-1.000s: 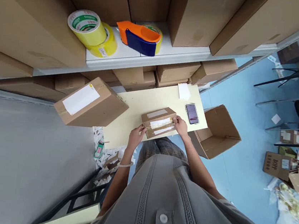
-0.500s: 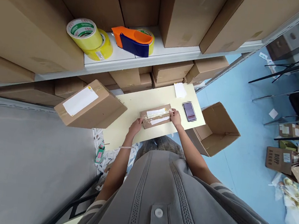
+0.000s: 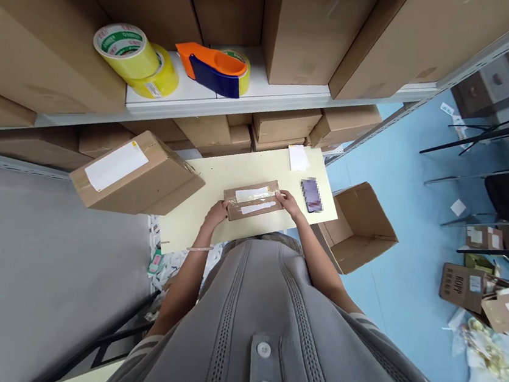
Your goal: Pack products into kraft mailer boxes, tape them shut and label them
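Note:
A small flat cardboard box [image 3: 253, 201] with white labels and shiny clear tape lies on the cream table [image 3: 186, 223]. At its left end my left hand [image 3: 216, 212] grips the edge with closed fingers. My right hand [image 3: 288, 203] pinches the right end of the same box, by the tape. Just right of that hand lies a phone [image 3: 311, 195], its screen blurred out. Behind it rests a stack of white paper [image 3: 298, 158]. To the left, a larger closed carton [image 3: 145, 178] with a white label stands tilted in view.
An open empty carton [image 3: 363, 228] stands off the table's right end. On the shelf [image 3: 191, 104] are yellow tape rolls [image 3: 135, 61] and an orange-and-blue tape dispenser [image 3: 213, 70]. Paper scraps [image 3: 176, 271] fill the floor at lower left. Boxes [image 3: 462, 285] and waste lie far right.
The view has shifted slightly, so most things appear a little further left. Both hands keep their hold at the two ends of the small box, which looks nearly unmoved on the table.

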### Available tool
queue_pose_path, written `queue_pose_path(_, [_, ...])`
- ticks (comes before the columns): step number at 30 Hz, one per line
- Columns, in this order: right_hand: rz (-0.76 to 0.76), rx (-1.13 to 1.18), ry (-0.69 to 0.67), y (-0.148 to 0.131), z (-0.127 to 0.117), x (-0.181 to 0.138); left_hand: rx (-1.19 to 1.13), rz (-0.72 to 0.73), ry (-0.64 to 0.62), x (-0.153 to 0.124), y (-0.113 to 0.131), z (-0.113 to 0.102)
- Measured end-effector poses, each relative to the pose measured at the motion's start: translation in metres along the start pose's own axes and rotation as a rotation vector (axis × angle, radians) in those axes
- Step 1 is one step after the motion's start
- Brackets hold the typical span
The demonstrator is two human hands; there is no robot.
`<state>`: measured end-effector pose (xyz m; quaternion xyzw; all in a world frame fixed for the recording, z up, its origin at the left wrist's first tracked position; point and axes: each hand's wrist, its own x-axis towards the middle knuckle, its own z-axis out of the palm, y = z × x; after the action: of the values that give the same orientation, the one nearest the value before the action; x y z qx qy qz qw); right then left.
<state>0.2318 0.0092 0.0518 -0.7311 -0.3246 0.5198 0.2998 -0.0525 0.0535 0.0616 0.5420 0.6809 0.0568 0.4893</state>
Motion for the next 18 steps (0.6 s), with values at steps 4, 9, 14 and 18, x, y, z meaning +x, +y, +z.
queue_pose_path(4, [-0.032,0.032,-0.071,0.008,-0.004,0.004,-0.017,-0.052,0.022,-0.001,-0.001,0.005])
queue_pose_path(9, [-0.034,-0.006,-0.157,0.013,-0.009,0.005,-0.061,-0.031,0.115,-0.012,-0.010,0.018])
queue_pose_path(14, [-0.031,0.127,-0.252,0.028,-0.023,0.003,-0.252,-0.030,0.149,-0.041,-0.022,0.044])
queue_pose_path(18, [0.013,0.197,-0.285,0.037,-0.029,0.001,-0.451,-0.051,0.097,-0.060,-0.026,0.064])
